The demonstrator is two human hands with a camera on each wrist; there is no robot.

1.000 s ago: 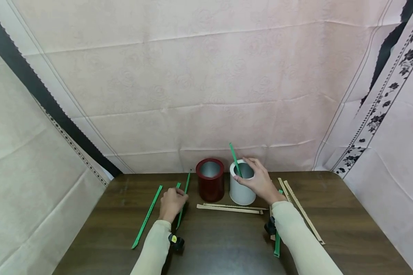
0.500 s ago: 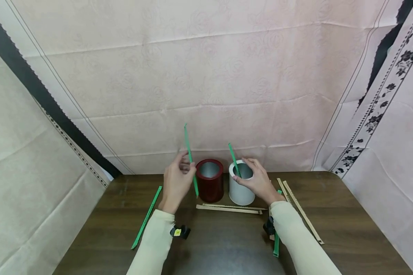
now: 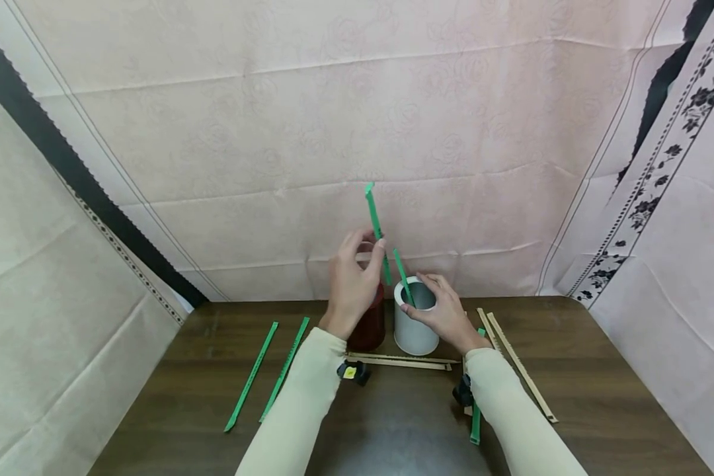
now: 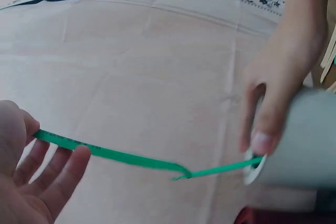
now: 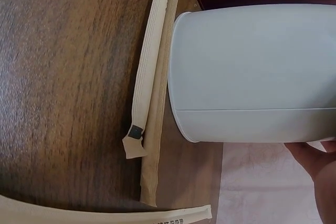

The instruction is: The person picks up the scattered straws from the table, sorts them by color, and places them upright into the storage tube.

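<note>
My left grip [image 3: 354, 277] pinches a slim, green, paper-like strip [image 3: 373, 213], its long axis steep; in the head view its lower end hangs just left of the cylindrical white can [image 3: 415, 332], whose rim my right grip [image 3: 446, 314] holds.

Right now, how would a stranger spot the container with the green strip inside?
Find the brown table; near its far edge, the right hand holds the white container by its rim. Its pale colour sets it apart from the dark red container beside it.
</note>
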